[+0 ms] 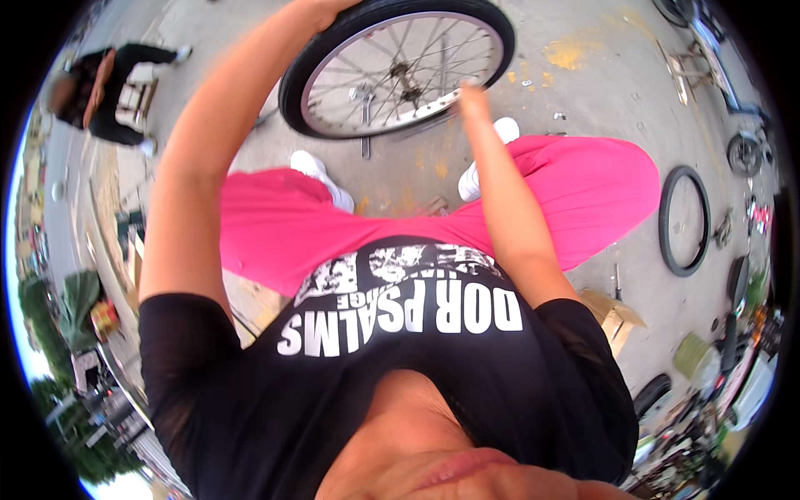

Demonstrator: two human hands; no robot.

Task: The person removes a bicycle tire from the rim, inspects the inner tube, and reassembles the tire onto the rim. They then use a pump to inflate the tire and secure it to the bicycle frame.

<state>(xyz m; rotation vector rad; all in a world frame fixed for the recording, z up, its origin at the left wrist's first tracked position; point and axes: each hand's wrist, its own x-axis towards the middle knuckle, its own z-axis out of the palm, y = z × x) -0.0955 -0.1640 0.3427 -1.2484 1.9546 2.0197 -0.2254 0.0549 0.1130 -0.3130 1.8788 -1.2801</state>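
A spoked wheel (407, 82) with a black tyre and a pale rim is tilted over the ground in front of my knees. At its far left, my left hand (333, 7) grips the tyre, with the fingers partly cut off by the picture's upper edge. My right hand (473, 103) is closed at the near right part of the rim. It is blurred, and whatever its fingers hold cannot be made out. Beneath the wheel, a metal wrench (365, 143) lies on the ground, partly seen through the spokes.
A loose black tyre (665, 223) lies to my right, near an opened cardboard box (615, 322). Parked two-wheelers (744, 155) and assorted parts line the right side. Another person (104, 90) sits at the upper left. Small metal bits are scattered on the yellow-stained pavement (575, 55).
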